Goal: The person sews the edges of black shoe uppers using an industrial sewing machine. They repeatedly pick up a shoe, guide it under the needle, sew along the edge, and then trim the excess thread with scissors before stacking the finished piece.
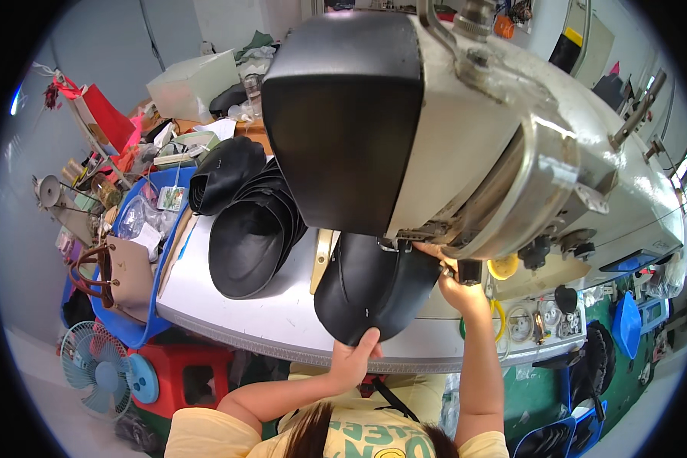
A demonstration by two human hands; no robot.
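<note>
A black curved leather piece (370, 286) lies under the head of a large grey sewing machine (511, 145). My left hand (355, 355) grips its near edge at the table's front. My right hand (450, 278) reaches up to the far side of the piece, right under the machine's needle area, fingers pinching the material. A stack of similar black pieces (252, 229) rests to the left on the white table (237, 313).
A blue tray (149, 328) with a tan handbag (122, 278) sits at the left edge. Red stool (187, 378) and a small blue fan (99, 366) stand below. Thread spools and clutter fill the far left. Green floor and blue bins lie at right.
</note>
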